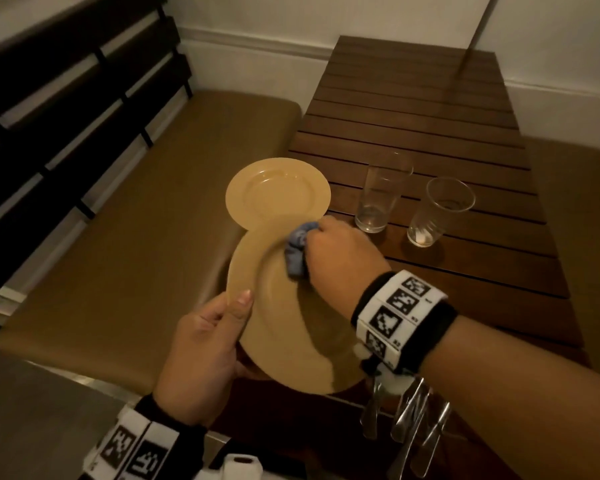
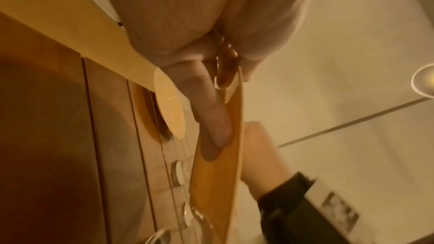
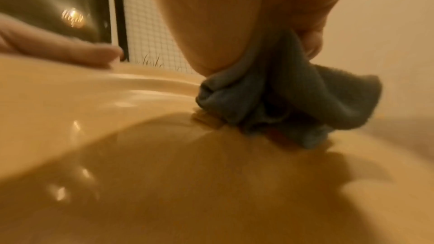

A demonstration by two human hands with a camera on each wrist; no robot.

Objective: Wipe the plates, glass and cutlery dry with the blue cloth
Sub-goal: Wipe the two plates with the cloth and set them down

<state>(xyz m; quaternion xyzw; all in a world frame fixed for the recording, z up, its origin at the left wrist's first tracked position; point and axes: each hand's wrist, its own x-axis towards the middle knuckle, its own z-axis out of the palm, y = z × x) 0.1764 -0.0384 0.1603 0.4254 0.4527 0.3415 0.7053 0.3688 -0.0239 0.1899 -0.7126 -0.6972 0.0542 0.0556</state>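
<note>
My left hand (image 1: 201, 344) grips the plate (image 1: 284, 334); my right hand (image 1: 340, 258) clutches the cloth (image 1: 297, 251); cutlery (image 1: 409, 420), lower right, is half hidden.

Worktop (image 1: 430, 109): we see dark wooden slats.
On it: we count one yellow plate (image 1: 278, 192), two glasses (image 1: 381, 197), cutlery (image 1: 413, 420) at the near edge.

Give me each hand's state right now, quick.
Left hand: closed on the rim of the held plate, thumb on top.
Right hand: closed on the bunched blue cloth, pressing it against that plate.
</note>
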